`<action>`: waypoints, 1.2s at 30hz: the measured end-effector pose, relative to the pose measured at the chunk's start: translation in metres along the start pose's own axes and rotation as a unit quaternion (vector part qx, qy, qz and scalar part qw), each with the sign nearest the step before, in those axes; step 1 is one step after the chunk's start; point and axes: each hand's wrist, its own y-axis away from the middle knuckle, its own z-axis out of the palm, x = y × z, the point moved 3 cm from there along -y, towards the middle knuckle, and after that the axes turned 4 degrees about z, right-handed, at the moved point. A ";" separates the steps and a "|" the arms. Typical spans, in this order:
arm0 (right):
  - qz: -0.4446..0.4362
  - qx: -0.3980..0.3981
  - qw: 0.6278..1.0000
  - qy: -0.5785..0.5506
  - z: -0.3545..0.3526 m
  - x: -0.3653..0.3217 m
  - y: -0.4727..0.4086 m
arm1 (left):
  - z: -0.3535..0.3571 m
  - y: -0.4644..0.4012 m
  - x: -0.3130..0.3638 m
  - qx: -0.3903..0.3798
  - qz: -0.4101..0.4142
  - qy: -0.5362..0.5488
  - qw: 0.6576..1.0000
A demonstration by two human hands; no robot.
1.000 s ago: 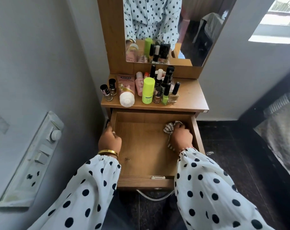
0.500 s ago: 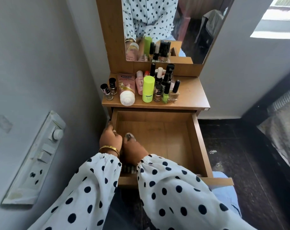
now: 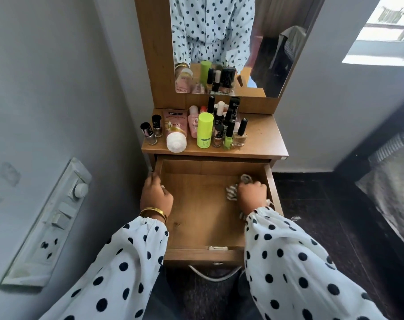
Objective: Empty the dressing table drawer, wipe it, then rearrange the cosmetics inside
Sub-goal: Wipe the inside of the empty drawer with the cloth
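The wooden drawer [image 3: 203,218] is pulled out and holds nothing but a striped cloth [image 3: 232,192]. My right hand [image 3: 253,196] grips that cloth and presses it on the drawer floor by the right wall. My left hand [image 3: 156,195] holds the drawer's left wall, fingers curled over its edge. On the dressing table top [image 3: 261,139] stand the cosmetics: a lime-green bottle [image 3: 205,130], a pink tube with a white cap [image 3: 175,130], a pink bottle [image 3: 193,121] and several nail polish bottles [image 3: 229,135].
A mirror [image 3: 219,42] rises behind the table top. A switch panel [image 3: 50,222] is on the grey wall at left. Dark tiled floor [image 3: 323,215] lies to the right, with a bed edge [image 3: 395,172] at far right. The drawer handle [image 3: 216,276] hangs at the front.
My right hand has swept the cloth from the drawer's left side back to the right side. The left hand has stayed on the left wall.
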 end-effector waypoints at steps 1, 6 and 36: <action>0.016 -0.011 1.000 -0.010 0.003 0.005 0.002 | 0.000 0.000 0.001 0.001 0.005 -0.005 1.000; 0.020 -0.181 0.980 -0.086 0.015 -0.010 0.015 | 0.000 0.001 0.003 -0.001 0.012 -0.001 1.000; -0.031 -0.143 0.974 -0.171 -0.001 -0.014 0.022 | -0.005 -0.004 -0.010 -0.023 -0.101 0.090 0.991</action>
